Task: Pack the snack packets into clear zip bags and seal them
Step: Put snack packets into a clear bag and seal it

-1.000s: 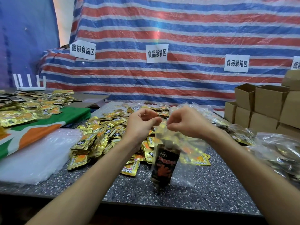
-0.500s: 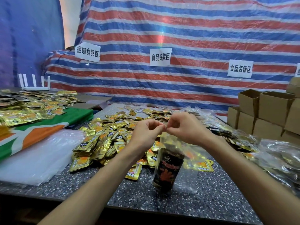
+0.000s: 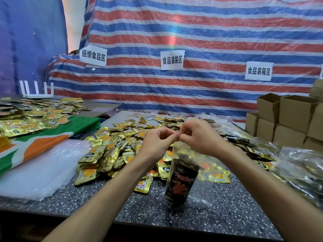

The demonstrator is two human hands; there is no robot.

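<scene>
The top edge of a clear zip bag (image 3: pixel 201 193) is pinched between the fingertips of the left hand (image 3: pixel 157 143) and the right hand (image 3: pixel 199 137), which meet above the middle of the worktop (image 3: pixel 230 217). The bag hangs upright with its base touching the worktop, and a dark snack packet (image 3: pixel 181 182) is seen inside it. Whether the zip is fully pressed shut cannot be told; sealing is judged to be in hand. Just behind, a large heap of loose gold packets (image 3: pixel 111 151) is spread out, so much packing is judged to be left. Empty clear bags (image 3: pixel 40 165) are stacked to the left. Filled bags (image 3: pixel 300 166) are piled to the right, beside cardboard boxes (image 3: pixel 297 116).
</scene>
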